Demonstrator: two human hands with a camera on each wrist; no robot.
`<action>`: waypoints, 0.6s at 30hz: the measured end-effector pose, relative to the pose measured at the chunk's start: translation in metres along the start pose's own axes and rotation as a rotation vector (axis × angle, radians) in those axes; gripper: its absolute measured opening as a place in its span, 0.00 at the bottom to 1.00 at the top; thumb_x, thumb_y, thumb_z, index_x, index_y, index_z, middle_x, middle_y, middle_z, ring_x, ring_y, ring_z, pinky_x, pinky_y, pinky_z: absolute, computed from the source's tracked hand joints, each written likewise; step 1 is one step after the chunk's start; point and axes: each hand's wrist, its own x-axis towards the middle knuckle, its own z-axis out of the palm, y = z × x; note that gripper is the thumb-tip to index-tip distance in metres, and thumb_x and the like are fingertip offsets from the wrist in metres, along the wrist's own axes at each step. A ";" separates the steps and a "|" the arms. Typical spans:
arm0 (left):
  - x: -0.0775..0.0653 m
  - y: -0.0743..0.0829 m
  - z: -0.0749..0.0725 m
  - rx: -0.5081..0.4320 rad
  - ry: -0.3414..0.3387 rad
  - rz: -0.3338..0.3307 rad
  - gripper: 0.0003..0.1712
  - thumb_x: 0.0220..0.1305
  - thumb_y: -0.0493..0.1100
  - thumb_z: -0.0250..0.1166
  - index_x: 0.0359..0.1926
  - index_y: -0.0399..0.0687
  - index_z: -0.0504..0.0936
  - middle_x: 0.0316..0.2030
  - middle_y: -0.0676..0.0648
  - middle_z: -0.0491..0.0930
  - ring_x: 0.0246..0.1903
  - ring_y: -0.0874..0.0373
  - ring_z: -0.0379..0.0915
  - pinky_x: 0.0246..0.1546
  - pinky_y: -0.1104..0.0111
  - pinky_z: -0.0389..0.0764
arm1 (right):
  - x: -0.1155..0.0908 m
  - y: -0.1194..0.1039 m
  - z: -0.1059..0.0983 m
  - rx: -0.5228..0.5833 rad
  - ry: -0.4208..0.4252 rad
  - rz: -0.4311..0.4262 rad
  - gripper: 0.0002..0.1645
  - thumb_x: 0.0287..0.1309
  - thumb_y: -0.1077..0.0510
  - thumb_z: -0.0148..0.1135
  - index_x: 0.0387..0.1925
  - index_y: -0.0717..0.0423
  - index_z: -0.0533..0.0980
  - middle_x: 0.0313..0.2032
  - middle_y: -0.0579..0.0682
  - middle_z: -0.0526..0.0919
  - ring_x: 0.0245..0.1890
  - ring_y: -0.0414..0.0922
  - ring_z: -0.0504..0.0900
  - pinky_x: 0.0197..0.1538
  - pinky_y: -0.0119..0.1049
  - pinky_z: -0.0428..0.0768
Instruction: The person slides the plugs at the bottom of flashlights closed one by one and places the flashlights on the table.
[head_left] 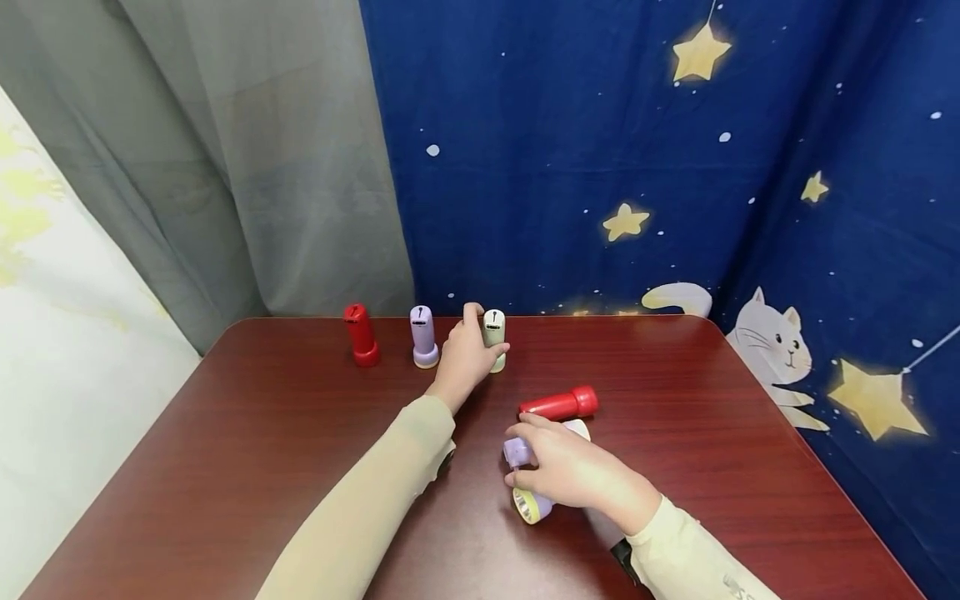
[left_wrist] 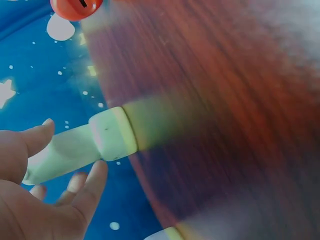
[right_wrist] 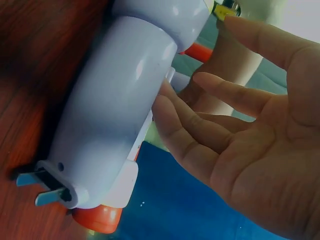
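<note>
In the head view my left hand (head_left: 467,354) is at a pale green flashlight (head_left: 494,333) standing on its lens end near the table's back edge. The left wrist view has thumb and fingers spread loosely on either side of its body. My right hand (head_left: 573,467) reaches over a lilac flashlight (head_left: 534,505) lying on the table, its yellow-rimmed lens facing the front. Two metal plug prongs (right_wrist: 42,187) stick out of that flashlight's tail in the right wrist view. There, the right fingers are extended, fingertips beside the lilac body, not wrapped round it.
A red flashlight (head_left: 362,335) and another lilac one (head_left: 423,337) stand upright left of the green one. Beyond my right hand lies a second red flashlight (head_left: 558,405). A white rounded end (head_left: 577,429) shows behind that hand. Curtains hang behind the dark red wooden table (head_left: 300,467).
</note>
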 end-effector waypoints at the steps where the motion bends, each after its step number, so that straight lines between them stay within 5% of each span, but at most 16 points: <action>1: -0.003 0.000 -0.001 0.001 0.000 -0.004 0.42 0.62 0.49 0.79 0.69 0.52 0.64 0.57 0.36 0.83 0.54 0.38 0.85 0.58 0.47 0.86 | -0.001 0.001 0.001 -0.001 0.000 -0.002 0.33 0.58 0.54 0.76 0.63 0.62 0.79 0.72 0.69 0.73 0.74 0.63 0.74 0.73 0.60 0.75; 9: -0.018 0.001 -0.012 -0.007 -0.035 0.008 0.42 0.64 0.51 0.78 0.70 0.49 0.63 0.54 0.36 0.84 0.54 0.45 0.83 0.56 0.51 0.85 | -0.007 0.002 0.004 -0.021 -0.001 -0.055 0.32 0.58 0.54 0.78 0.61 0.61 0.80 0.65 0.58 0.79 0.60 0.53 0.83 0.65 0.53 0.82; 15: -0.036 -0.003 -0.019 -0.038 -0.040 0.002 0.42 0.63 0.56 0.78 0.68 0.49 0.66 0.53 0.35 0.86 0.50 0.45 0.84 0.54 0.50 0.85 | -0.011 0.001 0.003 -0.067 -0.032 -0.146 0.23 0.56 0.57 0.78 0.53 0.57 0.82 0.47 0.49 0.83 0.47 0.46 0.81 0.52 0.39 0.82; 18: -0.048 -0.007 -0.025 -0.045 -0.047 0.002 0.41 0.62 0.57 0.78 0.67 0.48 0.68 0.53 0.36 0.86 0.50 0.44 0.84 0.54 0.49 0.85 | -0.014 0.001 0.000 -0.098 -0.048 -0.181 0.22 0.54 0.58 0.77 0.51 0.55 0.83 0.45 0.48 0.84 0.46 0.44 0.80 0.52 0.37 0.81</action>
